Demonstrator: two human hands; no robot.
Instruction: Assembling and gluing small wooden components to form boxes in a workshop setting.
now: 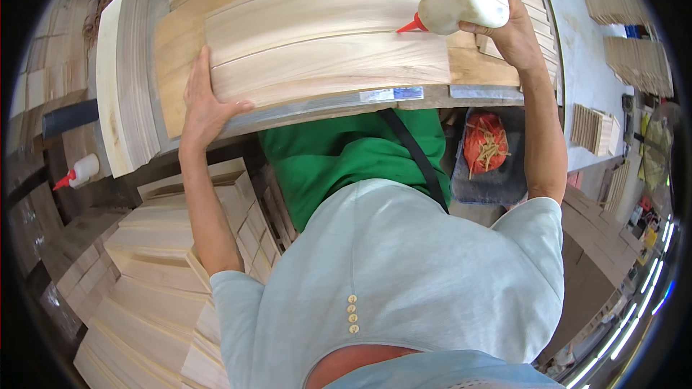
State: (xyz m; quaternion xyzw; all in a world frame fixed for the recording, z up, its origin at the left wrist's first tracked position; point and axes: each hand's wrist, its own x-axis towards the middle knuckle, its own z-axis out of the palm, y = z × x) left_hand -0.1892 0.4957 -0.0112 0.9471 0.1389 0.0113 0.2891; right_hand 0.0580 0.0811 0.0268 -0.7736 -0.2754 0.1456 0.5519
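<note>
A pale wooden panel (324, 29) lies across a brown board (173, 50) on the bench in front of me, a lengthwise seam line running along it. My right hand (517, 32) is wrapped around a white squeeze bottle (465, 3), held tilted over the panel's right part. Its red nozzle (412, 26) points left and down, the tip at or just above the seam. I cannot tell whether anything is flowing out. At the panel's left end rests my left hand (204, 104), fingers stretched along the edge and thumb out along the front side.
Stacked boards (126, 79) stand left of the panel, and another red-tipped bottle (85, 168) lies beyond them. Below the bench, a dark tray (490, 191) holds a red bag (484, 142) with tan strips. Wooden pieces (137, 274) are piled at lower left.
</note>
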